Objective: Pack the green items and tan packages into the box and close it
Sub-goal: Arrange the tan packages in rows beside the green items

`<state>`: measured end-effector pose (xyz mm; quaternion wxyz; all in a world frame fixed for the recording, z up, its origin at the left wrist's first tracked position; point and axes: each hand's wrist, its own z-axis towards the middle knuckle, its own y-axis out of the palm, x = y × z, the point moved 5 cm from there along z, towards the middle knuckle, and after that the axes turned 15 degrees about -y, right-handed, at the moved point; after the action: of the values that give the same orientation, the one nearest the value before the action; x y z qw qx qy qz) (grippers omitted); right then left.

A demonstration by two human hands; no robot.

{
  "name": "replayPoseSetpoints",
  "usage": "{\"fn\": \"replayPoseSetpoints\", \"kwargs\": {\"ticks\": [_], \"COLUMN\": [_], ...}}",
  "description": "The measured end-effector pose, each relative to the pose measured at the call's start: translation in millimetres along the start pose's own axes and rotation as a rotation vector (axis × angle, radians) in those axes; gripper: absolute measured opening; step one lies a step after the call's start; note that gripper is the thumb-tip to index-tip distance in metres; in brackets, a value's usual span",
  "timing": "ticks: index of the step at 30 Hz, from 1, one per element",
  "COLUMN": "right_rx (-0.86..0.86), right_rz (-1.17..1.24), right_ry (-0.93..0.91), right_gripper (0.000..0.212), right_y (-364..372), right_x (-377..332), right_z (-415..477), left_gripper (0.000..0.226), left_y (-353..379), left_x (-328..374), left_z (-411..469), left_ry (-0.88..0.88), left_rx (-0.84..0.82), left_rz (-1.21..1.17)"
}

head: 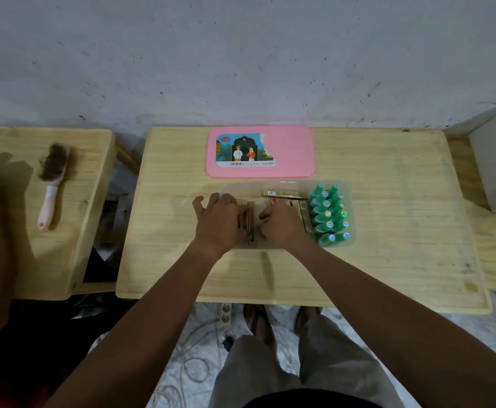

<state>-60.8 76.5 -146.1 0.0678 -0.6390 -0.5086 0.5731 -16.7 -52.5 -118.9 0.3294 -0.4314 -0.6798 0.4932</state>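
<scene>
We see tan packages (249,222) standing in the clear plastic box (351,228) mid-table, green bottles (330,214) filling its right end. Our left hand (220,222) and right hand (282,225) both grasp the packages; the pink lid (290,151) lies just behind

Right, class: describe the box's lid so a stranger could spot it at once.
Start at the middle wooden table, at its far edge by the wall. The pink lid lies flat there, behind the clear box. It alone is pink, with a picture sticker on its left half.
</scene>
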Motion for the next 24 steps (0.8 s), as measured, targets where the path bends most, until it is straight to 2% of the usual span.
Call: {"fn": "replayPoseSetpoints", "kwargs": {"ticks": [7, 9, 12, 15, 18, 21, 24], "right_rx": [0.247, 0.24, 0.208, 0.16, 0.129, 0.121, 0.113], "right_rz": [-0.172, -0.214, -0.277, -0.368, -0.406, -0.33, -0.147], "right_ry": [-0.056, -0.069, -0.081, -0.108, -0.092, -0.06, 0.021], "right_gripper": [0.017, 0.018, 0.017, 0.024, 0.019, 0.008, 0.01], "right_y": [-29.5, -30.6, -30.3, -27.7, -26.7, -24.7, -20.1], "right_x": [10.0, 8.8, 6.2, 1.7, 0.1, 0.9, 2.7], "right_z": [-13.2, -13.3, -11.9, -11.4, -9.2, -6.5, -5.7], "left_gripper": [0.062, 0.065, 0.054, 0.048, 0.048, 0.048, 0.045], "left_y": [6.0, 5.6, 3.1, 1.5, 0.9, 1.3, 0.5], "left_x": [2.7, 2.9, 3.6, 4.8, 5.9, 6.0, 5.6], "left_z": [-0.4, -0.4, -0.7, -0.4, 0.0, -0.5, -0.5], "left_ry": [-0.073, -0.071, -0.057, -0.047, -0.053, -0.056, -0.054], "left_rx": [-0.064, -0.076, -0.072, -0.076, -0.086, -0.097, -0.093], "left_rz": [-0.044, -0.051, -0.016, 0.022, 0.034, 0.024, 0.011]}}
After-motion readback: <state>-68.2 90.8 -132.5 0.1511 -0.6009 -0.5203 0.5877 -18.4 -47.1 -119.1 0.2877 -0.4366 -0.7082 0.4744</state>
